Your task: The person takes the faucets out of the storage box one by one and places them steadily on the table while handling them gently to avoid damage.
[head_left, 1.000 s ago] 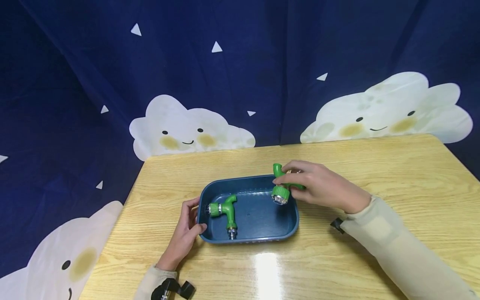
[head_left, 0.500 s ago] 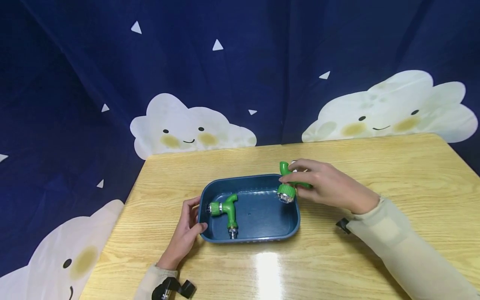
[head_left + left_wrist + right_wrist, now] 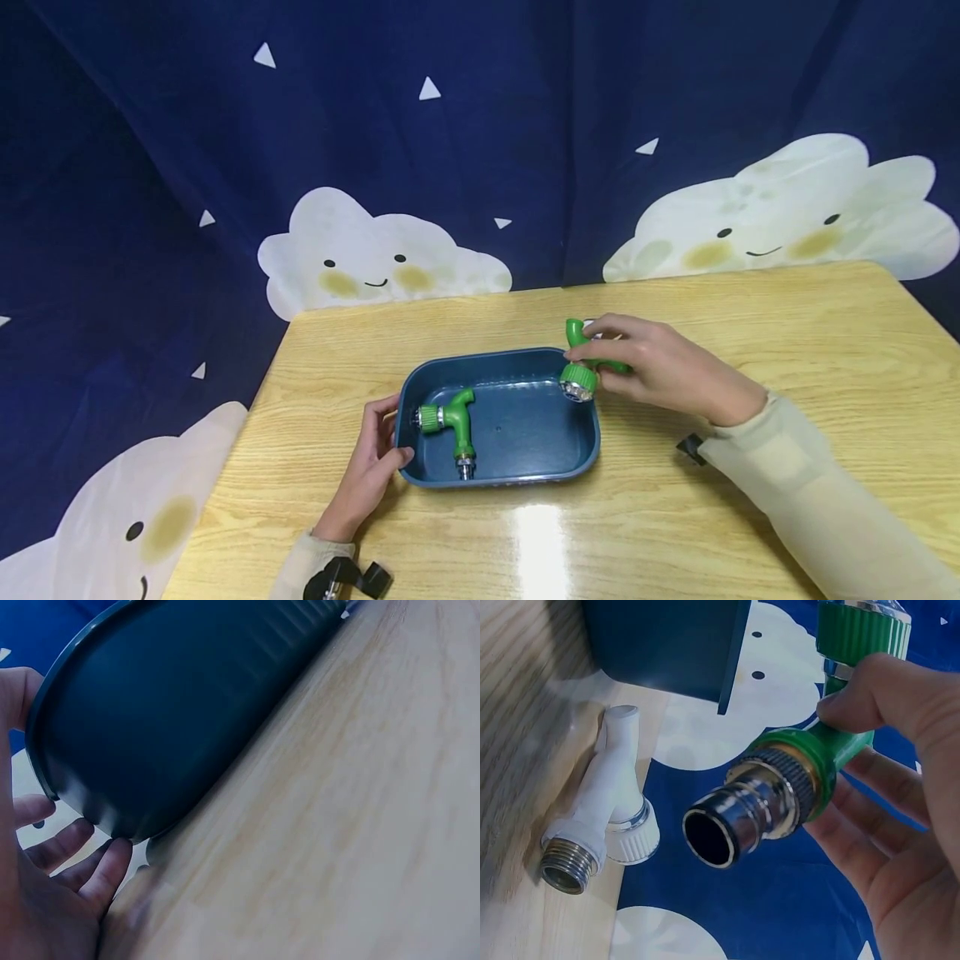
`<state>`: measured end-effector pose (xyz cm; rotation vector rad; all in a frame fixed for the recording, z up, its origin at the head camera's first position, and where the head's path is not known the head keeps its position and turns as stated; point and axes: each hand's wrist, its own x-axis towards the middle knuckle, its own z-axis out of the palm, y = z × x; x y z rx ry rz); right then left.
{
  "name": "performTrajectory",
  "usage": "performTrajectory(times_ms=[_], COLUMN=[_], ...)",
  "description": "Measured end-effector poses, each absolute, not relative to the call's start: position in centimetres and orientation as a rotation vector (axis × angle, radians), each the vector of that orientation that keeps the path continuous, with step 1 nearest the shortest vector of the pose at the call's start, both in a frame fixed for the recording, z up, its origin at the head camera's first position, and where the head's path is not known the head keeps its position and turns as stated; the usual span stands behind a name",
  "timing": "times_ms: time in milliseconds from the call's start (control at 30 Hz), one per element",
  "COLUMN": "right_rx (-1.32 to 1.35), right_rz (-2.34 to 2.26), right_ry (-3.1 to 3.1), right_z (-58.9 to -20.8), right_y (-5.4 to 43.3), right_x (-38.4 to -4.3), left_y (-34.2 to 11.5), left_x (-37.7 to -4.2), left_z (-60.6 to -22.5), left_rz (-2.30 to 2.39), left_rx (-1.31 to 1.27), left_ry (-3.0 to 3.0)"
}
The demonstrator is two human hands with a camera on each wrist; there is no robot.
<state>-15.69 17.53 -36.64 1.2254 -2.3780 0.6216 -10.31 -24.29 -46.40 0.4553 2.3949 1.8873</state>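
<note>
My left hand (image 3: 366,477) grips the left end of a dark blue plastic tray (image 3: 532,437), its thumb over the rim and its fingers against the outer wall (image 3: 150,742). Inside the tray, at the left, lies a green tap (image 3: 459,421) with a ribbed knob and a metal end. Over the tray's far right corner, my right hand (image 3: 667,371) holds a second green tap (image 3: 579,377) above the table. The right wrist view shows this tap's chrome nozzle (image 3: 735,814) facing the camera, with thumb and fingers around the green body.
A white tap (image 3: 604,795) with a threaded metal end lies on the table beside the tray; in the head view my right hand mostly hides it. A wooden table (image 3: 420,550) carries everything. Behind it hangs a dark blue curtain (image 3: 465,158) with printed clouds.
My right hand has moved a little to the right with the held green tap, from over the tray's inside to its far right corner. Left hand and tray have stayed put.
</note>
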Motion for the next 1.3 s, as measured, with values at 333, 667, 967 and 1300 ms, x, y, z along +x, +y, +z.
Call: performTrajectory(times_ms=[333, 667, 967, 1300], right_rx=[1.182, 1.139, 1.127, 1.096], right_rz=[0.631, 0.632, 0.636, 0.618], right_ry=[-2.441, -2.462, -2.449, -2.466], right_z=[-36.8, -36.8, -36.7, -36.6], right_y=[18.2, 18.7, 19.1, 19.8], right_x=[-15.6, -15.4, -15.6, -15.6], left_y=[-24.3, -24.3, -24.3, -24.3], left_x=[-10.3, -10.3, -10.2, -10.2], left_z=[-46.4, -46.4, -46.4, -46.4], left_rz=[1.874, 1.857, 1.853, 1.85], left_rx=[0.45, 0.426, 0.418, 0.437], left_ry=[2.405, 2.416, 2.433, 2.434])
